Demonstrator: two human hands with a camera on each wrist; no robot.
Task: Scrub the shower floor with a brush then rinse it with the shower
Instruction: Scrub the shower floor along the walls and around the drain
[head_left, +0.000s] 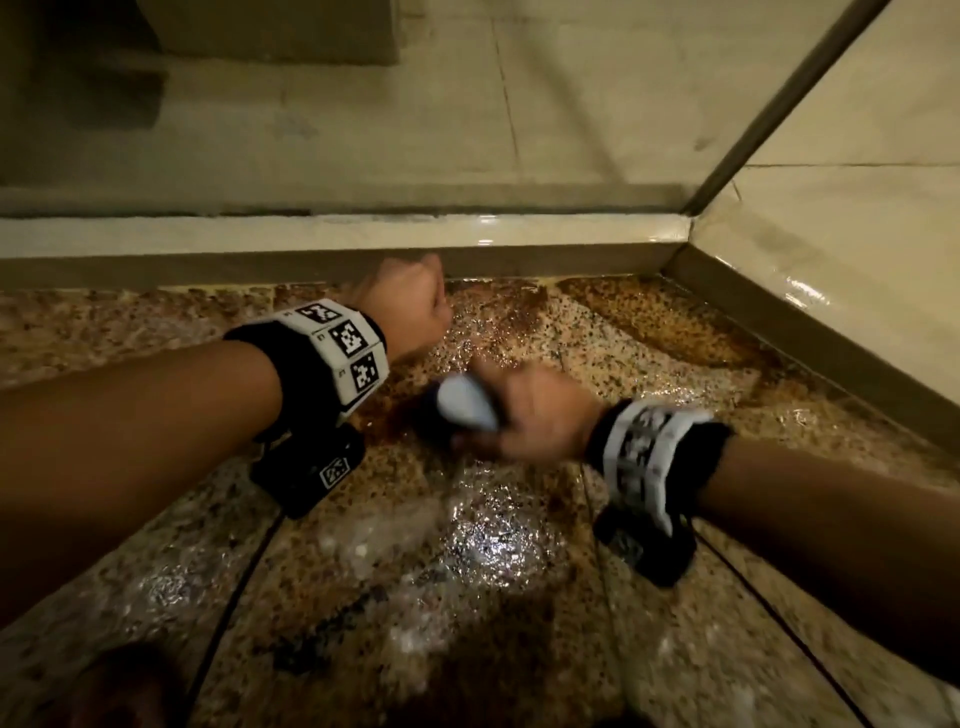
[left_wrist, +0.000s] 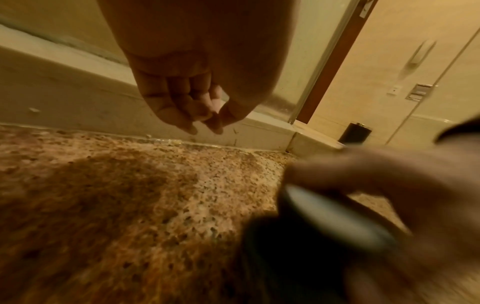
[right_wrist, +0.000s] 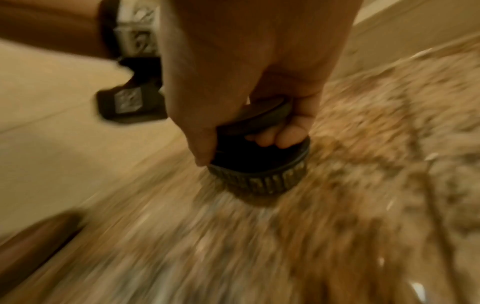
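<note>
Starting at about nine o'clock in the head view, the left forearm reaches in over the shower floor (head_left: 156, 332), and the left hand (head_left: 410, 306) hangs near eleven o'clock, just short of the raised curb (head_left: 322, 236). Its grip is loosely curled around nothing: the left wrist view shows the fingertips (left_wrist: 189, 128) drooping toward the stone without touching it. It seems held up and aside so that it stays out of the scrubbing path and perhaps helps balance a crouched body.

At the centre, the round black brush (right_wrist: 262, 170) stands bristles-down on the wet, speckled stone. The right hand (head_left: 545, 415) comes in from about three o'clock and clamps it from above; its grip is wrapped around the raised handle, fingers tucked under the handle's top and the thumb running down the side. That overhand hold probably lets the arm's weight press straight into the bristles. Heavy blur around the brush in the right wrist view suggests a stroke in progress.

The floor glistens with water and what looks like foam toward six o'clock. Darker rusty staining lies toward one o'clock, along the corner where the curb meets the tiled wall (head_left: 857, 218), likely the next patch to work. Rinsing is not yet begun, by my reading.
</note>
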